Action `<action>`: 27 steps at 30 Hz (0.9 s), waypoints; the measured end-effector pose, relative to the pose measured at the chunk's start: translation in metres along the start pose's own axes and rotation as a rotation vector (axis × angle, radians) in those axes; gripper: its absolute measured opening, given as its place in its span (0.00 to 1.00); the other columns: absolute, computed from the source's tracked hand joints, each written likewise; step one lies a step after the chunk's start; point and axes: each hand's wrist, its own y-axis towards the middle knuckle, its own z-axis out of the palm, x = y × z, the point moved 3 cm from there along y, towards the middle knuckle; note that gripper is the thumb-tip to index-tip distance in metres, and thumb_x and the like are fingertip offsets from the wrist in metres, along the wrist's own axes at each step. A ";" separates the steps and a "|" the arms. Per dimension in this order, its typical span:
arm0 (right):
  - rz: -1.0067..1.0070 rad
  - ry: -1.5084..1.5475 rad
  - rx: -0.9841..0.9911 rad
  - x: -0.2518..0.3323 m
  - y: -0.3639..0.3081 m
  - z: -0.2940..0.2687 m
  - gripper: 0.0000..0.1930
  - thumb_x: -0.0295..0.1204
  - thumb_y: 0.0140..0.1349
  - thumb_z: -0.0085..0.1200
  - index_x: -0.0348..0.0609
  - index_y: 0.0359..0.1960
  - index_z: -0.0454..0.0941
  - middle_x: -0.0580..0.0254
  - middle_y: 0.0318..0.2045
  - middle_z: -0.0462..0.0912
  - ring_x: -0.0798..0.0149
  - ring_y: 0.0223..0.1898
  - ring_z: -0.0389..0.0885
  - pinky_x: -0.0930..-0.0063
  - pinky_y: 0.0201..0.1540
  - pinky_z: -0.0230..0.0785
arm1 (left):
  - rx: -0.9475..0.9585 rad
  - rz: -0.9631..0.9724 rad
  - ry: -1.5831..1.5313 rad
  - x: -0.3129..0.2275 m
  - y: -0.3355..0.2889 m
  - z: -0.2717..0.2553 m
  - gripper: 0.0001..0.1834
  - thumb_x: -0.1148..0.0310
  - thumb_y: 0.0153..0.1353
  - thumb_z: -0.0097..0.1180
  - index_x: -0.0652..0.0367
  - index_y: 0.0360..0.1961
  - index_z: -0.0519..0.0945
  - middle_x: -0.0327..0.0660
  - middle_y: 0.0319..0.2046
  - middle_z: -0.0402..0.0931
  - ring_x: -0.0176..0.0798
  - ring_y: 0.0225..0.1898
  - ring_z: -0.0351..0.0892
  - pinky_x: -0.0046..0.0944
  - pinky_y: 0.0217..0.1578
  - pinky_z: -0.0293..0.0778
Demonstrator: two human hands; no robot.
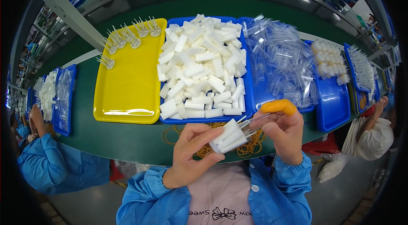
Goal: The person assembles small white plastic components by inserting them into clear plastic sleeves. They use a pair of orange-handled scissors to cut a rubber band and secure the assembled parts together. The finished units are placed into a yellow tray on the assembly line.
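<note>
My left hand (191,150) grips a white pronged part with white foam blocks (229,136) set among its prongs, tilted toward the right. Between the thumb and fingers of my right hand (287,133) is a clear plastic piece (258,119), its near end close against the prong tips. Whether the two touch I cannot tell. An orange finger cot (278,107) covers one finger of my right hand. Just beyond my hands stands a blue tray (191,120) heaped with white foam blocks (199,70). Brown rubber bands (254,146) lie on the table under my hands.
A yellow tray (123,93) at the left holds several pronged assemblies (127,36) along its far side. Clear plastic pieces (282,59) fill a blue tray to the right, beside another with white pronged parts (329,61). Co-workers' blue sleeve (53,152) and hand (380,105) show at the sides.
</note>
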 end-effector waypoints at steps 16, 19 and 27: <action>-0.193 -0.306 0.010 0.001 -0.002 0.003 0.15 0.21 0.52 0.60 0.35 0.43 0.76 0.56 0.38 0.79 0.65 0.43 0.76 0.72 0.48 0.67 | -0.131 -0.093 -0.307 0.012 0.006 -0.001 0.25 0.79 0.46 0.67 0.64 0.49 0.76 0.46 0.49 0.65 0.39 0.48 0.73 0.34 0.46 0.74; -0.240 -0.439 0.027 0.001 0.004 -0.005 0.13 0.21 0.51 0.60 0.36 0.40 0.77 0.58 0.37 0.78 0.64 0.45 0.74 0.71 0.50 0.64 | -0.055 -0.104 -0.224 0.022 0.005 -0.007 0.27 0.81 0.46 0.67 0.66 0.50 0.74 0.45 0.51 0.65 0.38 0.49 0.73 0.34 0.49 0.74; -0.169 -0.325 -0.077 -0.012 0.000 -0.006 0.10 0.20 0.49 0.59 0.38 0.35 0.78 0.63 0.36 0.78 0.58 0.52 0.70 0.65 0.54 0.60 | -0.043 -0.239 -0.662 0.030 0.006 0.000 0.24 0.81 0.54 0.60 0.66 0.53 0.71 0.44 0.50 0.68 0.37 0.49 0.73 0.35 0.51 0.71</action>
